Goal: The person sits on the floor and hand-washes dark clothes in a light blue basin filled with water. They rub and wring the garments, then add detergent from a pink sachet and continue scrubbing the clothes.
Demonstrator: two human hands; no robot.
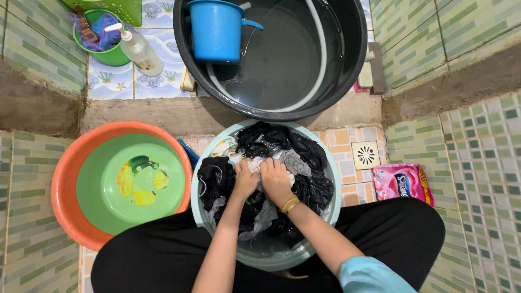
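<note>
A pale teal basin (332, 202) sits between my knees, full of wet black and grey clothes (304, 154). My left hand (245, 179) and my right hand (275, 179) are pressed together at the basin's middle, both gripping a bunched light grey and white cloth (287, 161). Gold bangles circle my right wrist. Dark garments lie around and under both hands.
An orange basin (68, 184) holding a green basin stands at the left. Behind, a big black tub (355, 65) of water holds a blue dipper (216, 30) and a white hose. A pump bottle (138, 50), green cup, pink detergent packet (401, 182) and floor drain (365, 155) are nearby.
</note>
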